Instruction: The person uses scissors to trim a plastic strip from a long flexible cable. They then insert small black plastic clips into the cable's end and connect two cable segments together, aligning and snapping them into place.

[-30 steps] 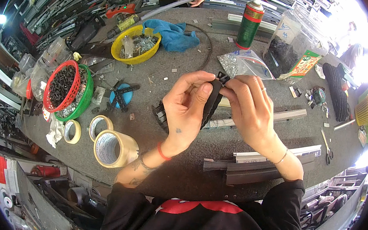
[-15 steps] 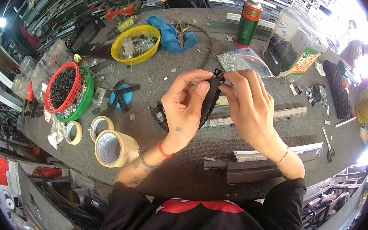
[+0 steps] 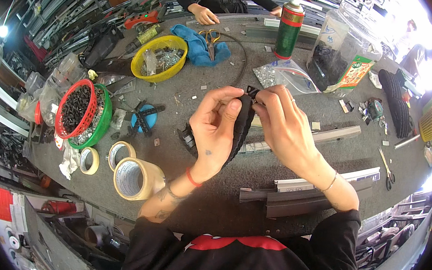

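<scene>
A black ribbed, chain-like strip point(image 3: 243, 124) stands upright between my hands, above the middle of the table. My left hand point(image 3: 215, 124) wraps around it, with the thumb pressed along its smooth side. At the strip's top end, the fingertips of my right hand point(image 3: 282, 123) pinch a small black end piece point(image 3: 251, 92). Those fingers partly cover the piece, so its exact shape is hidden. The strip's lower part curves down behind my left wrist. Beside that wrist another black part point(image 3: 189, 139) shows, mostly hidden by my hand.
To the left are a red basket point(image 3: 91, 104) of black parts, a green basket point(image 3: 105, 125), a yellow basket point(image 3: 184, 55) and tape rolls point(image 3: 156, 178). A spray can point(image 3: 289, 33) and plastic jar point(image 3: 354, 54) stand far right. Metal profiles point(image 3: 337, 134) lie to the right. A co-worker's hand point(image 3: 206, 15) is at the far edge.
Both my hands stay on the strip, with the right fingers shifted slightly at its top. The co-worker's hands have moved apart, off the long grey bar they held and down to the table edge.
</scene>
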`<state>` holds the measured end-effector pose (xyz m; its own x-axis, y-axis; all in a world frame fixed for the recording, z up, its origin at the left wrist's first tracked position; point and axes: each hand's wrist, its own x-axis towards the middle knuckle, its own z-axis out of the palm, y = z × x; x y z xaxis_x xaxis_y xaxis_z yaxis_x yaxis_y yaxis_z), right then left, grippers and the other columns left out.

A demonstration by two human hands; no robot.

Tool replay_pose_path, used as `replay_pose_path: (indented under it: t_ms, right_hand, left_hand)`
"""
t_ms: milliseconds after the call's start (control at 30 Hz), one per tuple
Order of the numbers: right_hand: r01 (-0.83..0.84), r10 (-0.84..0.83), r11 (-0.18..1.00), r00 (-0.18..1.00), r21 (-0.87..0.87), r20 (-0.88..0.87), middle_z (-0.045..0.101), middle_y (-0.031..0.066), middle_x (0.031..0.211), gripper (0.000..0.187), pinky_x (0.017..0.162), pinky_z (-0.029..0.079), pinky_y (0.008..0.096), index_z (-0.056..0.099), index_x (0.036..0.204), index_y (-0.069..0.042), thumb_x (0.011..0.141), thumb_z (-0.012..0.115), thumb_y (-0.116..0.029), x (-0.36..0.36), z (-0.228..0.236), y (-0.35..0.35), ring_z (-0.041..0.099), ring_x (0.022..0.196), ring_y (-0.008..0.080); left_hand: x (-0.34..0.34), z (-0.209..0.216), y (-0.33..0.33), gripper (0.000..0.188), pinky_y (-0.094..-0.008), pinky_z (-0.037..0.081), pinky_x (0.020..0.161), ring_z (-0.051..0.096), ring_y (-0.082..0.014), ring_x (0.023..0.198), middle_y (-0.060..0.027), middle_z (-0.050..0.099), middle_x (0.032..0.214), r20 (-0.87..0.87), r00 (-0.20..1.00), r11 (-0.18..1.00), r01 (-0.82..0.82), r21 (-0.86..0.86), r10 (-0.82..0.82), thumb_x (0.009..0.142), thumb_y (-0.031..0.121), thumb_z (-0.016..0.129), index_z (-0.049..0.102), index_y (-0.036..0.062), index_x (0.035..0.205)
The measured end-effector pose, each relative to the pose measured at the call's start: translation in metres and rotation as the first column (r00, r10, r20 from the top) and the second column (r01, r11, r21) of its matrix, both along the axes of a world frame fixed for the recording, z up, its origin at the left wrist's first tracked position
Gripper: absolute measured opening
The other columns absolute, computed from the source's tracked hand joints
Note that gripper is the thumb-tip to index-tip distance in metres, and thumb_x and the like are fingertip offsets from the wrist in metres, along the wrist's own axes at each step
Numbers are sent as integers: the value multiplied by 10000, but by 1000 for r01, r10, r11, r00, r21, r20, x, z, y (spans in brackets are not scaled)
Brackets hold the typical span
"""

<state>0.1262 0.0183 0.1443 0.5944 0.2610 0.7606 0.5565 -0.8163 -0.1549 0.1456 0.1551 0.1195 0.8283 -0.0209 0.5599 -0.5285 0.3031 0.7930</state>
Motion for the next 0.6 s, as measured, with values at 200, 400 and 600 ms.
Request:
replay_pose_path:
  t_ms: [200,400,600]
  right_hand:
    - [39,-28,971,998,-235,52,472,80,826,224,627,468,304,499,862,-50,663,591,-93,-4,8,-8,554,765,224]
    - [-21,14,997,995,-76,-102,496,87,782,173,576,461,343,486,840,-39,717,606,-49,-4,8,-8,564,678,248]
    - [-72,80,994,991,77,-103,500,89,774,172,555,481,364,485,885,-27,763,603,-55,-8,12,-8,581,695,263]
  left_hand:
    - [-3,-2,-2,149,-170,422,719,530,-39,807,-20,599,931,16,1000,1000,1,12,-1,904,44,565,582,-12,1041]
    - [-1,-2,-3,145,-169,416,719,529,-44,806,-24,586,927,53,999,999,-2,35,0,903,38,562,581,-17,1036]
    - [-4,0,-4,135,-168,405,695,515,-39,772,-18,559,890,68,998,1000,5,7,-6,900,26,561,584,-21,1024]
